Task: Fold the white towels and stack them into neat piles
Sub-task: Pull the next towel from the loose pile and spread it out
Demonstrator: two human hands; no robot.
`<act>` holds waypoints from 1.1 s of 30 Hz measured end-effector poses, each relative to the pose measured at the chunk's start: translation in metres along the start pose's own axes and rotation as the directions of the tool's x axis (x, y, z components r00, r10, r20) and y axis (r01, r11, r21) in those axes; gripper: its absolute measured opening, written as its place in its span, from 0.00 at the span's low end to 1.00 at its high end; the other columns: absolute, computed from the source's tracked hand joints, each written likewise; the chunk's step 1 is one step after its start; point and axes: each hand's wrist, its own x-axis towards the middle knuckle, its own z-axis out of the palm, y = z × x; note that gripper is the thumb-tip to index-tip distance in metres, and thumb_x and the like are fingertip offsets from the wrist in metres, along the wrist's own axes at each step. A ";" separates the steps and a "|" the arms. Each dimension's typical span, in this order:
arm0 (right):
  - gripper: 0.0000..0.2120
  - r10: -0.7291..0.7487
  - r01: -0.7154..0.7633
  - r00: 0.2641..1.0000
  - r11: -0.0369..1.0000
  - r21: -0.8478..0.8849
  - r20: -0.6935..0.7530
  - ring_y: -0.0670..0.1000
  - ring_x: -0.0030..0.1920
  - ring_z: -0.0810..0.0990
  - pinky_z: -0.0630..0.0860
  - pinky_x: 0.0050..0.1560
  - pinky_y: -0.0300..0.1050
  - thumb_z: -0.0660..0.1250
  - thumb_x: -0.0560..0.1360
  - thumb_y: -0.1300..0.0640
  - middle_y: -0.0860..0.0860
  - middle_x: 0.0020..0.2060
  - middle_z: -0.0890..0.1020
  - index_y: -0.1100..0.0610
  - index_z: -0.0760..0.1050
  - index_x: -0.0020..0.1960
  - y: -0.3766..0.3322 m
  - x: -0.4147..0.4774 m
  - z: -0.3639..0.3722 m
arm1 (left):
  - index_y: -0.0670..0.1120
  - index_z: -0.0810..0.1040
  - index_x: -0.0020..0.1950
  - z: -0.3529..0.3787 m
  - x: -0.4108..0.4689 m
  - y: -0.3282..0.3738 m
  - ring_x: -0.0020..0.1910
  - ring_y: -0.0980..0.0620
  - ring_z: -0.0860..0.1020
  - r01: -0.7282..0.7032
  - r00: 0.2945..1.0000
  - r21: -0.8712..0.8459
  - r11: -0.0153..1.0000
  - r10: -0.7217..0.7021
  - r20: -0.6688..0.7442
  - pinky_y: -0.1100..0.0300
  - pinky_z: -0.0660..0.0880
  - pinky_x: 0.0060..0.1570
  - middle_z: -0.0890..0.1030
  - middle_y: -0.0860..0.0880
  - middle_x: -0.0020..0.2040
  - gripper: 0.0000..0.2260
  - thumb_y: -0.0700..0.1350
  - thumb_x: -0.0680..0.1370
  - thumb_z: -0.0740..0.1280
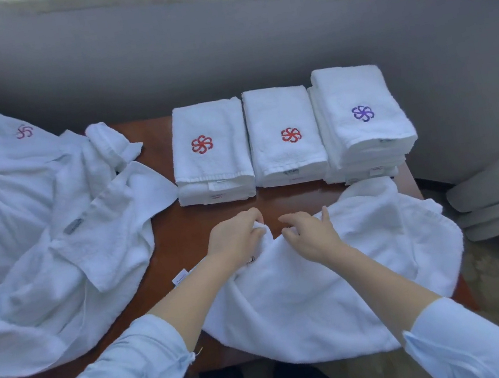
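Nearest the person, past the pale blue sleeves (132, 364), the loose towel (307, 294) lies crumpled over the front right part of the wooden table (180, 232), its near edge hanging off the tabletop. It looks like thick terry cloth: soft, limp and light, with no stiffness, so it will likely sag and bunch wherever it is unsupported. It should not slip from the fingers and cannot break. The sensible places to take it are the corners or along a hemmed edge, one hand at each end, so that the cloth can be drawn flat. At its far edge the left hand (236, 236) has its fingers curled round a bunched bit of hem and pinches it. Just beside it, the right hand (309, 235) hooks its bent fingers over the same edge, thumb lifted clear; the two hands are near each other but do not touch. To the left a heap of unfolded towels (37, 238) spills over the table edge. Farther back, three folded piles stand in a row, close against one another: the left pile (209, 152) and middle pile (284, 136) bear red emblems, and the taller right pile (361, 118) a purple one.
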 end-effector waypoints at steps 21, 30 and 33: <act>0.06 -0.252 0.248 0.967 0.964 -0.100 -0.029 0.53 0.48 0.78 0.70 0.38 0.45 0.62 0.72 0.56 0.47 0.43 0.79 0.52 0.74 0.48 -0.152 0.033 0.004 | 0.53 0.80 0.49 -0.129 -0.092 -0.077 0.48 0.58 0.78 0.058 0.786 -0.227 0.972 -0.185 -0.589 0.60 0.73 0.46 0.80 0.62 0.49 0.13 0.37 0.80 0.60; 0.23 -0.298 0.304 0.937 0.953 0.001 -0.184 0.52 0.68 0.69 0.67 0.65 0.43 0.66 0.75 0.59 0.49 0.67 0.73 0.53 0.73 0.70 -0.155 0.032 0.031 | 0.49 0.70 0.69 -0.129 -0.096 -0.120 0.71 0.46 0.64 0.424 0.878 0.220 0.879 -0.338 -0.339 0.54 0.68 0.63 0.52 0.50 0.79 0.21 0.37 0.77 0.59; 0.23 -0.248 0.266 0.935 0.963 0.040 -0.252 0.49 0.69 0.68 0.68 0.61 0.40 0.65 0.75 0.60 0.47 0.68 0.72 0.53 0.73 0.70 -0.135 0.023 0.036 | 0.53 0.70 0.71 -0.112 -0.087 -0.117 0.77 0.47 0.54 0.295 0.938 0.210 0.932 -0.241 -0.248 0.53 0.59 0.71 0.51 0.49 0.79 0.22 0.41 0.77 0.61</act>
